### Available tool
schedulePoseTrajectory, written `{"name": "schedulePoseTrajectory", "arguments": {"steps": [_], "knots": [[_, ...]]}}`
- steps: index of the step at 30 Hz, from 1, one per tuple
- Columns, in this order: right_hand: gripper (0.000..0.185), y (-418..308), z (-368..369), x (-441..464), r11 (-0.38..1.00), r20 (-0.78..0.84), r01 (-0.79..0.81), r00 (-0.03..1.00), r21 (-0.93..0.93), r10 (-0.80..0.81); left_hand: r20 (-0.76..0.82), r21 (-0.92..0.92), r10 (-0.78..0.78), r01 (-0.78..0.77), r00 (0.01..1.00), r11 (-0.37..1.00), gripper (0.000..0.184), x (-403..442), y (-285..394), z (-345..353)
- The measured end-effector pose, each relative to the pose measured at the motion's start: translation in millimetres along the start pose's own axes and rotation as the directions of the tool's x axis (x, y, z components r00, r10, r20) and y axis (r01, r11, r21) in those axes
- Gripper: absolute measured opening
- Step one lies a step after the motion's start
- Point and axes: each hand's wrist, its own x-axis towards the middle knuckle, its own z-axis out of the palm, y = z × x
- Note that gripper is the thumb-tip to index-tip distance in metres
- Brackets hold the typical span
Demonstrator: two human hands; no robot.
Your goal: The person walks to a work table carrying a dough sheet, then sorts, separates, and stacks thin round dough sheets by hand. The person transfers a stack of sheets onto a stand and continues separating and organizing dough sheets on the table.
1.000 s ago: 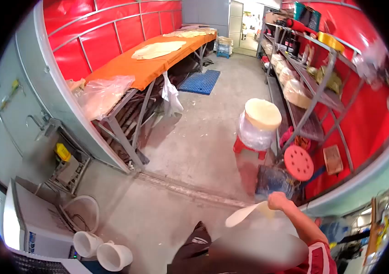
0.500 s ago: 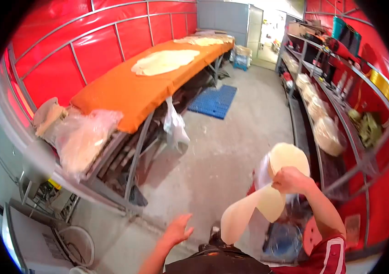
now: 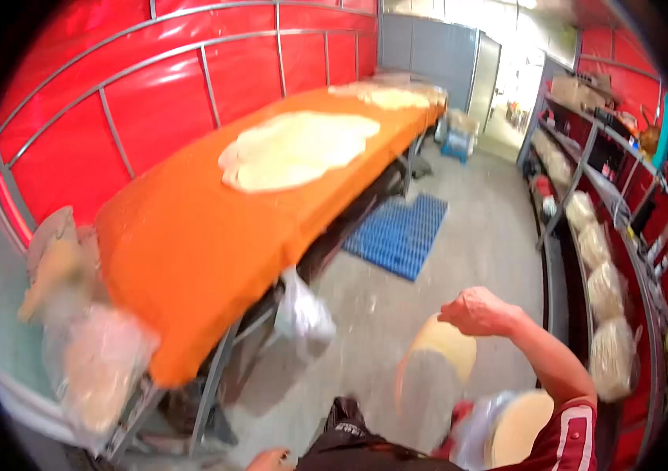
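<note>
My right hand (image 3: pixel 479 312) is closed on the edge of a thin, pale flatbread (image 3: pixel 447 345). The flatbread hangs below the fist in a curl, its lower part blurred by motion. Under my right forearm, a stack of round flatbreads (image 3: pixel 522 428) lies in a whitish plastic bag (image 3: pixel 476 428). My left hand (image 3: pixel 273 460) shows only in part at the bottom edge, with its fingers apart and nothing seen in it. On the long table's orange cloth (image 3: pixel 185 259), to my left, several overlapping flatbreads (image 3: pixel 298 149) are spread flat, with more flatbreads (image 3: pixel 393 96) at the far end.
A white plastic bag (image 3: pixel 302 314) hangs from the table's side. On the floor lies a blue plastic pallet (image 3: pixel 400 235). Shelves at right hold bagged flatbread stacks (image 3: pixel 607 290). A clear bag (image 3: pixel 98 365) sits at the table's near left end. A doorway (image 3: pixel 514 102) stands at the back.
The view has turned left and moved nearer the table. My right hand has lifted the flatbread away from the bagged stack. My left hand has dropped to the bottom edge.
</note>
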Motion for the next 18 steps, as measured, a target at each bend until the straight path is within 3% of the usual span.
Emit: {"name": "schedulePoseTrajectory", "arguments": {"steps": [1, 3, 4, 7, 8, 10, 11, 13, 14, 15, 16, 17, 18], "knots": [[0.013, 23, -24, 28, 1.000, -0.041, 0.024, 0.999, -0.012, -0.024, -0.026, -0.009, 0.029, -0.029, 0.999, 1.000, 0.028, 59, 1, -12], [0.016, 55, -77, 71, 0.997, 0.040, -0.037, 0.998, -0.074, 0.040, 0.255, 0.083, -0.002, -0.020, 0.967, 0.996, 0.044, 126, 57, -52], [0.018, 72, -102, 94, 0.995, 0.020, -0.009, 1.000, -0.096, 0.011, 0.265, 0.026, 0.076, -0.086, 0.961, 0.996, 0.045, 156, 90, -82], [0.017, 111, -157, 158, 0.995, -0.019, 0.036, 0.999, -0.097, -0.038, 0.284, -0.121, 0.224, -0.197, 0.932, 0.973, 0.046, 244, 155, -137], [0.014, 126, -168, 180, 0.984, 0.071, 0.087, 0.995, -0.154, -0.076, 0.290, -0.224, 0.318, -0.259, 0.903, 0.940, 0.047, 273, 163, -145], [0.006, 152, -188, 226, 0.963, 0.214, 0.170, 0.969, -0.207, -0.125, 0.264, -0.201, 0.301, -0.253, 0.916, 0.946, 0.047, 326, 174, -155], [0.016, 190, -166, 281, 0.920, 0.292, 0.327, 0.921, -0.217, -0.258, 0.242, -0.202, 0.272, -0.226, 0.931, 0.953, 0.046, 373, 168, -139], [0.017, 225, -192, 342, 0.881, 0.278, 0.451, 0.872, -0.138, -0.403, 0.143, -0.221, 0.250, -0.215, 0.958, 0.951, 0.046, 404, 193, -163], [0.019, 245, -198, 377, 0.866, 0.384, 0.469, 0.842, -0.173, -0.380, 0.120, -0.303, 0.198, -0.154, 0.973, 0.940, 0.045, 423, 204, -172], [0.022, 259, -218, 404, 0.944, 0.448, 0.322, 0.836, 0.067, -0.317, 0.115, -0.381, 0.147, -0.092, 0.982, 0.920, 0.044, 435, 213, -182], [0.026, 273, -244, 429, 0.949, 0.535, 0.128, 0.800, 0.290, -0.271, 0.128, -0.622, 0.021, 0.064, 0.992, 0.780, 0.039, 440, 233, -192], [0.026, 278, -274, 450, 0.933, 0.485, 0.167, 0.817, 0.318, -0.312, 0.112, -0.635, -0.004, 0.075, 0.994, 0.769, 0.039, 441, 248, -207], [0.025, 305, -288, 478, 0.794, 0.317, 0.182, 0.848, 0.581, -0.426, 0.086, -0.753, 0.039, 0.040, 0.996, 0.657, 0.038, 450, 259, -217]]}}
